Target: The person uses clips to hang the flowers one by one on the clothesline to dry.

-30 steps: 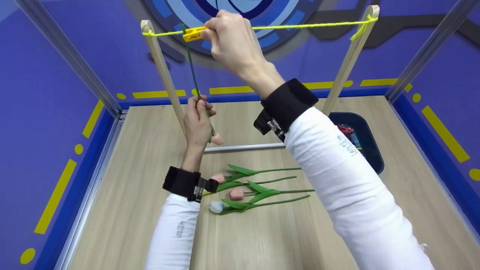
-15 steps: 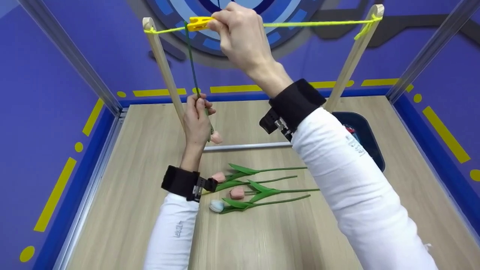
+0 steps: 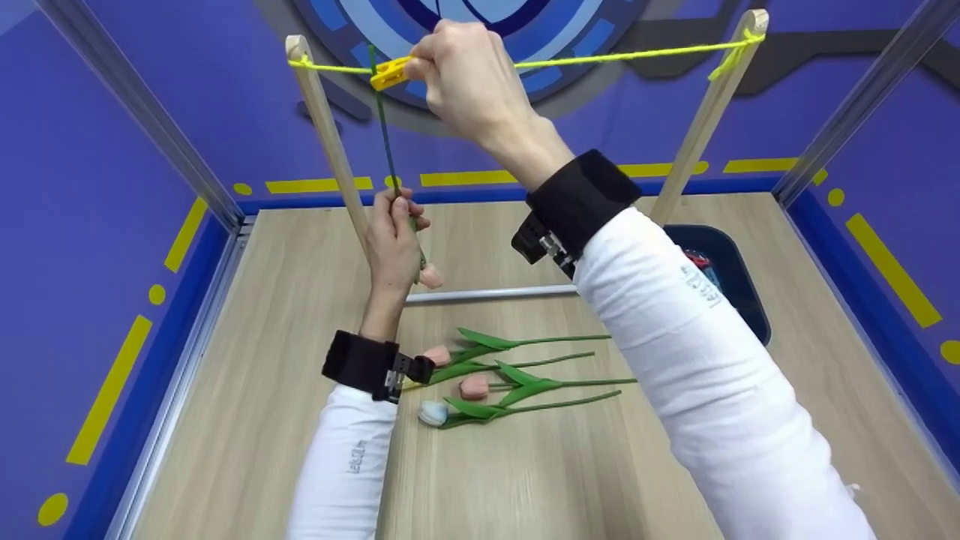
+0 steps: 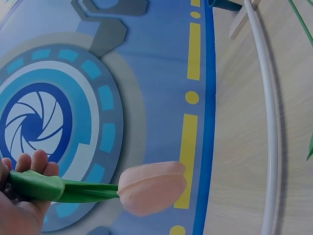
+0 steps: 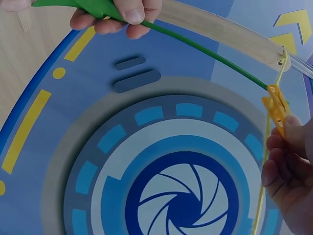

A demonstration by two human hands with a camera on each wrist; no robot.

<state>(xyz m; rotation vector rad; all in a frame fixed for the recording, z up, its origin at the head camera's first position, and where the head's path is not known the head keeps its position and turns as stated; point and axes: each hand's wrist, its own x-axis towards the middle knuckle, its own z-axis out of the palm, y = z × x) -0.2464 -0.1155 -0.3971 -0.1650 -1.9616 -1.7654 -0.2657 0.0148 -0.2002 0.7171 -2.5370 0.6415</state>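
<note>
My left hand [image 3: 395, 236] pinches the green stem of a pink artificial tulip [image 4: 152, 188], which hangs with its bloom down and its stem end up at the string. My right hand [image 3: 472, 79] pinches a yellow clothespin [image 3: 390, 73] by its handle end. The clothespin's tip lies over the yellow string [image 3: 600, 58] and the top of the stem, near the left post. In the right wrist view the clothespin [image 5: 278, 108] sits right where stem and string cross.
Two wooden posts [image 3: 322, 120] hold the string, with a white rod [image 3: 495, 293] low between them. Several tulips [image 3: 474, 387], pink and pale blue among them, lie on the wooden table [image 3: 510, 480]. A dark bin [image 3: 739, 277] with clothespins stands at the right, partly behind the right sleeve.
The right hand with the clothespin rose slightly, lifting the string, then came back down, and the string now dips at the clothespin. The left hand has stayed nearly still on the stem.
</note>
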